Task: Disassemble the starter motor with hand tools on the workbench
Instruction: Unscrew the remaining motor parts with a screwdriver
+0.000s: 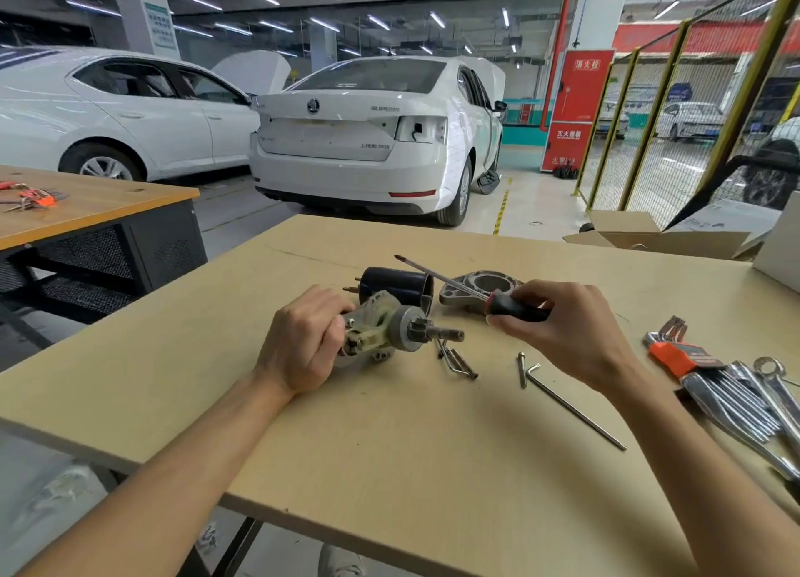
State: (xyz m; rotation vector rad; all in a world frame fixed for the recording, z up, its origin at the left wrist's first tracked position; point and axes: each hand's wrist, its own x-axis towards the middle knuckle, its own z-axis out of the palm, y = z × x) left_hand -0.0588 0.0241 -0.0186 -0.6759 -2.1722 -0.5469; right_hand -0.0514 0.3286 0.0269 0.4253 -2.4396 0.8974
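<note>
From the head camera, the pale beige board worktop [389, 425] carries a partly stripped starter motor, a grey metal core with a cream plastic lever and a toothed pinion shaft [389, 327], lying near the middle with its shaft pointing right. The left hand [303, 338] wraps its grip around the motor's left end, fingers curled on the body. Just behind it lies a black cylindrical motor housing [396, 286] on its side, its open end facing right, and beside that a grey cast aluminium end bracket [480, 286]. The right hand [567, 329] pinches the black-and-red handle of a long-shafted screwdriver [515, 306], whose shaft slants up and left over the bracket (tip in the air, touching nothing).

On the board near the shaft lie several long steel through bolts [459, 360]; further right are a single bolt [522, 368] and a long L-shaped hex key [571, 405]. At the right edge sit an orange-holdered hex key set [679, 351] and chrome spanners [744, 403].
</note>
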